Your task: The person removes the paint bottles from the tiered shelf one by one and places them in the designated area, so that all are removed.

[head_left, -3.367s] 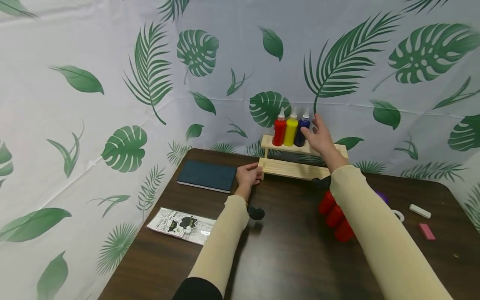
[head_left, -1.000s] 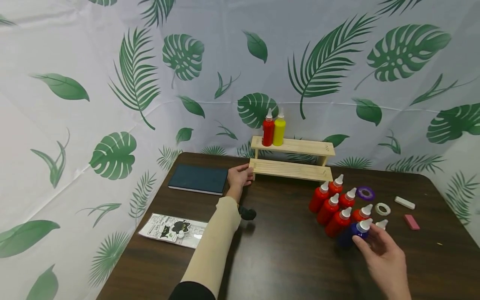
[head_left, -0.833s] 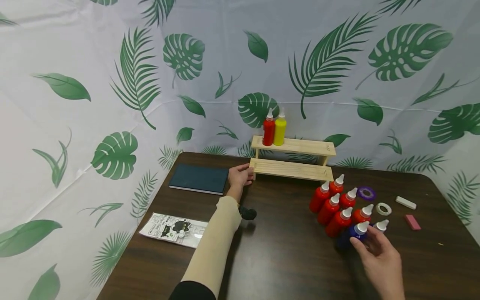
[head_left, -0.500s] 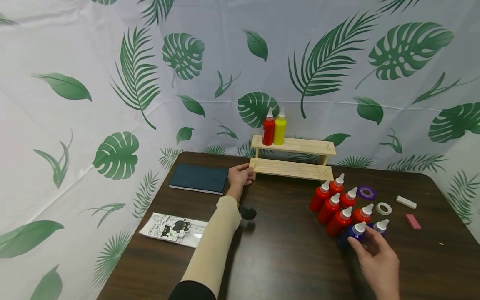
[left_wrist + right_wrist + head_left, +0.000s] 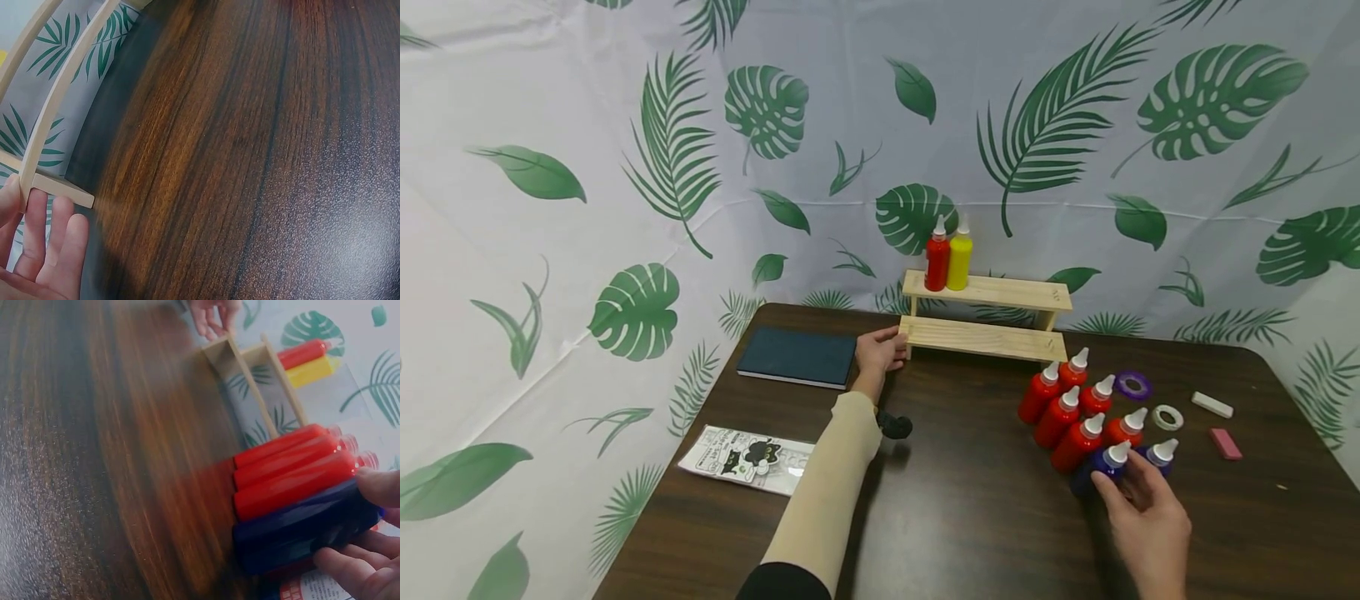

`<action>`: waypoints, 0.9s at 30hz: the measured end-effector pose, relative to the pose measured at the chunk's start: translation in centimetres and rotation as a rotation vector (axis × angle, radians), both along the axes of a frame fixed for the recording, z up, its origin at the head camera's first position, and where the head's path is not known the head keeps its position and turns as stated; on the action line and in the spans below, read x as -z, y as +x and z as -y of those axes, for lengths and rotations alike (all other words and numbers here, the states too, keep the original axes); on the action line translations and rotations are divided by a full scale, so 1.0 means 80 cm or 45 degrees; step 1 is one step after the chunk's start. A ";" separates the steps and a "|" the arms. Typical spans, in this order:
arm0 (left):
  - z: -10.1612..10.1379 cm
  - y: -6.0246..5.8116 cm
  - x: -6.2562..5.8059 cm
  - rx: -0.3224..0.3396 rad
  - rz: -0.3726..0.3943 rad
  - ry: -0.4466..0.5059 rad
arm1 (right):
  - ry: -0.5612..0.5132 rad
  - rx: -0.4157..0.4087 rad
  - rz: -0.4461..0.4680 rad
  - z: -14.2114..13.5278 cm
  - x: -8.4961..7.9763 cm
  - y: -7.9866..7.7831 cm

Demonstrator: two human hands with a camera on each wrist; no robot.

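My left hand pinches the left end of a two-tier wooden shelf between thumb and fingers; the left wrist view shows its fingertips under the lower board. On the upper board stand a red squeeze bottle and a yellow squeeze bottle. At the right, my right hand grips a dark blue squeeze bottle near its shoulder. This bottle is upright on the table beside several red squeeze bottles. Another blue bottle is just behind the right hand, partly hidden.
To the right lie a purple tape roll, a white tape roll, a white block and a pink block. A dark notebook and a cat-print packet lie left. A leaf-print cloth hangs behind.
The right hand has brought the blue bottle from the upper board down to the red bottles. During the last second it shifted slightly left with it. The left hand stays on the shelf.
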State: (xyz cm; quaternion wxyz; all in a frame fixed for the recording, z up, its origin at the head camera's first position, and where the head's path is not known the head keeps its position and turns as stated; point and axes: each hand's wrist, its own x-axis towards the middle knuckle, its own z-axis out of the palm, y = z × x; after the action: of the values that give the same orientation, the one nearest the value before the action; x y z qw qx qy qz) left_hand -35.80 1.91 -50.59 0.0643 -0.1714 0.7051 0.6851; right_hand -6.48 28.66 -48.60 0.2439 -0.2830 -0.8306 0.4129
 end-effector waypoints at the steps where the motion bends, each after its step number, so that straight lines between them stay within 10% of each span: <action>1: 0.000 0.000 0.000 -0.001 -0.003 0.001 | -0.008 -0.001 -0.001 0.000 -0.001 0.000; 14: -0.002 0.001 0.002 -0.022 -0.014 -0.002 | -0.026 0.034 -0.246 0.009 -0.071 0.005; 19: -0.003 0.002 0.002 -0.037 -0.016 0.002 | 0.066 -0.127 -0.395 0.026 -0.103 -0.015; 27: -0.002 0.002 0.002 -0.022 0.000 0.008 | -0.059 -0.521 -0.287 0.082 -0.109 -0.090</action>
State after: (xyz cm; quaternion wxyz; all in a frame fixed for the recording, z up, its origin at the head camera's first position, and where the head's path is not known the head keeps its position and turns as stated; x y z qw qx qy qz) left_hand -35.66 2.07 -50.76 0.0589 -0.1770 0.7013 0.6880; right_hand -13.70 22.06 -39.85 0.2398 -0.0665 -0.8285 0.5016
